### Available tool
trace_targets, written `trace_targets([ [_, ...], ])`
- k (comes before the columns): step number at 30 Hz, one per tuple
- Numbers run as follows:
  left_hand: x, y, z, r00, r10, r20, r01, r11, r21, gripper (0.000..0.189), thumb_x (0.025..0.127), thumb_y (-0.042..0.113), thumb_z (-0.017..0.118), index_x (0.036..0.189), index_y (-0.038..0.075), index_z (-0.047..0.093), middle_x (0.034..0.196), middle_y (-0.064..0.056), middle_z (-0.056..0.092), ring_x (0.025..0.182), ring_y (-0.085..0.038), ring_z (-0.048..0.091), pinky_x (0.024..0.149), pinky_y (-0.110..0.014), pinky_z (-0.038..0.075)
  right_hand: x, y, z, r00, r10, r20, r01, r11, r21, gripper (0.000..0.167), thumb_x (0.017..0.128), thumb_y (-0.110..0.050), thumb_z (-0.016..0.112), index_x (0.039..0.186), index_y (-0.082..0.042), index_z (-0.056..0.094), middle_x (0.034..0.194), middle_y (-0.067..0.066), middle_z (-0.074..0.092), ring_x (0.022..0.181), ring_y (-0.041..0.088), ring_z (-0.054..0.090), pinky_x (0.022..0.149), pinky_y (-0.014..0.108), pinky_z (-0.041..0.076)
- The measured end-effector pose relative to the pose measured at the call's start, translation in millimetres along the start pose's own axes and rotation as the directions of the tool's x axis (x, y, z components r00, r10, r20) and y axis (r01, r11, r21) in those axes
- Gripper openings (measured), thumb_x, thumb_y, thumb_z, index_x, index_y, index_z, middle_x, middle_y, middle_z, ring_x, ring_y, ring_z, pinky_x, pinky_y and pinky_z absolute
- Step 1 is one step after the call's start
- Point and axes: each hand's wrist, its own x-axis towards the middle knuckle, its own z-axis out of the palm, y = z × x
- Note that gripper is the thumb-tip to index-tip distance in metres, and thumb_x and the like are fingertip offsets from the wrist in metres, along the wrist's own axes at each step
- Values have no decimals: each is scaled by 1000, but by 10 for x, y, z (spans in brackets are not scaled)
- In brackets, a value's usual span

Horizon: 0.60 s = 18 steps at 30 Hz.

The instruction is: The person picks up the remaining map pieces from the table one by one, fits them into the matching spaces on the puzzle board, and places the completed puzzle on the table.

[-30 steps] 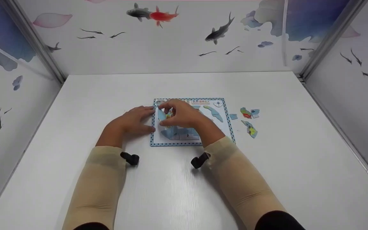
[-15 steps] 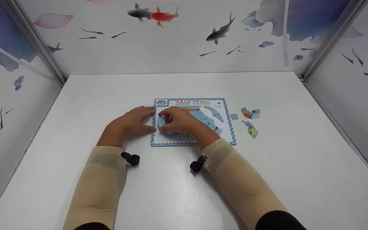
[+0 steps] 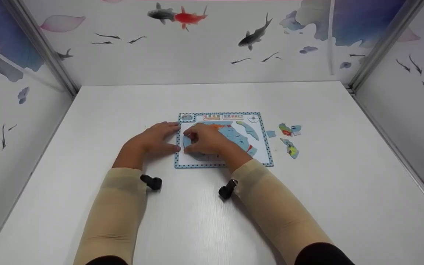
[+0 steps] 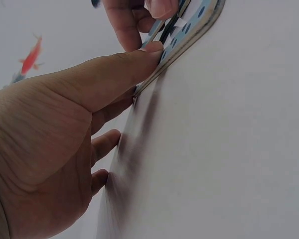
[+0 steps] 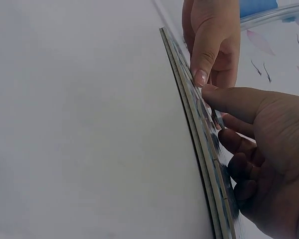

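A map puzzle board (image 3: 264,155) with a blue dotted border lies flat on the white table, several blue map pieces set in it. My left hand (image 3: 156,139) rests at its left edge, fingers fairly straight; in the left wrist view the thumb (image 4: 134,64) presses on the board's rim. Over the left part of the map, my right hand (image 3: 206,139) has thumb and fingers curled toward each other. In the right wrist view they pinch a thin puzzle piece (image 5: 218,119), tilted against the board. That piece's printed face is mostly hidden by the hand.
Right of the board lie several loose puzzle pieces: a small blue one (image 3: 271,134), a green-and-red one (image 3: 285,129), a blue one (image 3: 296,129) and a yellow-green one (image 3: 291,150). Fish-printed walls (image 3: 212,70) stand around the table.
My right hand has lowered and come slightly toward me with the pinched piece, which stood raised one second ago. The left hand stays at the board's edge.
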Motion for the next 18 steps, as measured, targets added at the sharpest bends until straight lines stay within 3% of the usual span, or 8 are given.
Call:
trace_targets([
  [18, -19, 17, -11, 1000, -7, 17, 7, 1000, -7, 88, 97, 53, 74, 170, 35, 29, 181, 8, 21, 171, -29, 10, 137, -60, 16, 11, 10, 16, 1000, -12, 21, 12, 999, -38, 61, 88, -43, 87, 144, -25, 68, 118, -8, 63, 108, 17, 58, 99, 36, 52],
])
